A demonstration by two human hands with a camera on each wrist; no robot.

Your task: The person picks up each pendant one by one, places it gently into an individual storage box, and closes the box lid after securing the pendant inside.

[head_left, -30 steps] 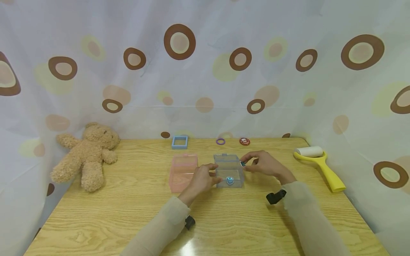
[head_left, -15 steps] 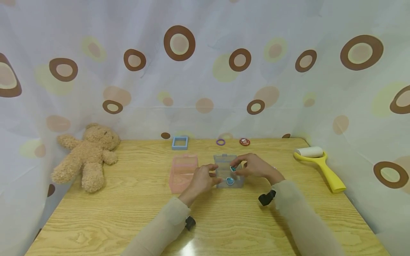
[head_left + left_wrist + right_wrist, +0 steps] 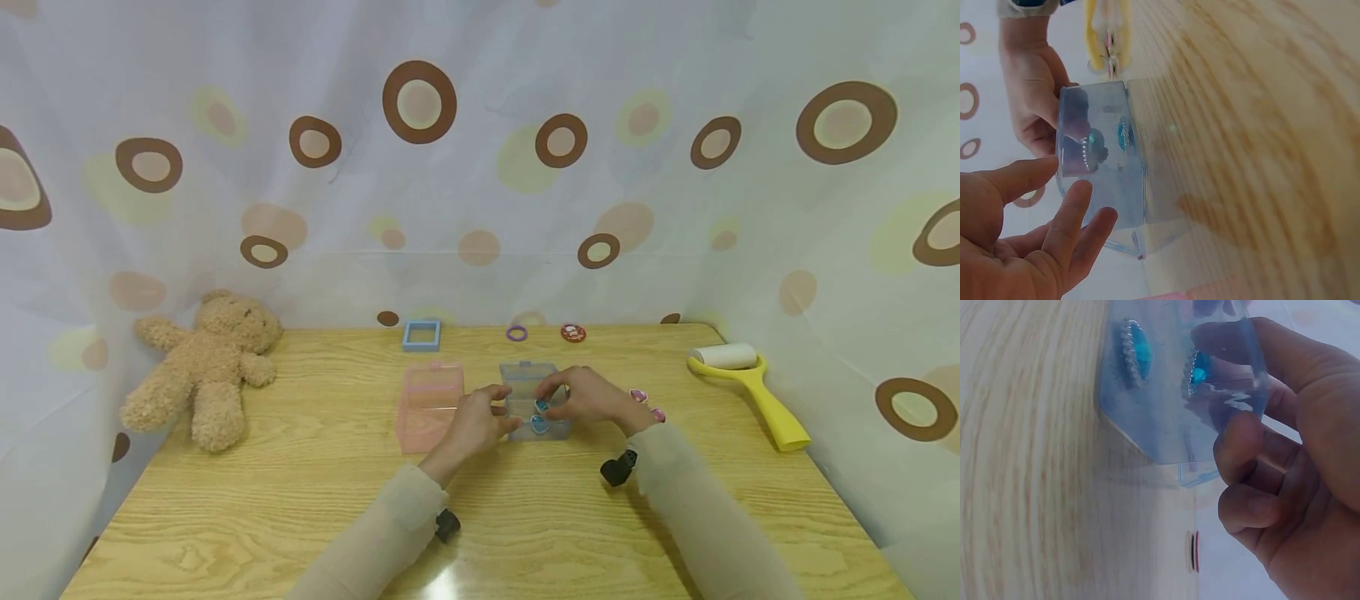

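Note:
A small see-through blue box [image 3: 560,432] lies with its lid raised at the middle of the table. My right hand [image 3: 588,395] reaches over its right side and pinches a blue gem [image 3: 542,406] with a beaded silver edge, low inside. A second blue gem [image 3: 539,426] rests in the box just nearer to me; the right wrist view shows this blue gem [image 3: 1137,353] near the box floor. On the left, my left hand [image 3: 474,421] is at the box, its thumb and fingers [image 3: 1075,215] loosely spread by the wall. A see-through pink box [image 3: 420,437] sits left of it.
Two pink gems [image 3: 638,395] lie by my right wrist. Along the back are a blue square frame [image 3: 422,347], a purple ring [image 3: 517,339] and a red round badge [image 3: 573,333]. A teddy bear [image 3: 210,367] sits left; a yellow lint roller [image 3: 772,408] lies right.
My right hand has moved left with the blue gem from the box's right edge, then down into it. Two pink gems have come into sight. My left hand has stayed put.

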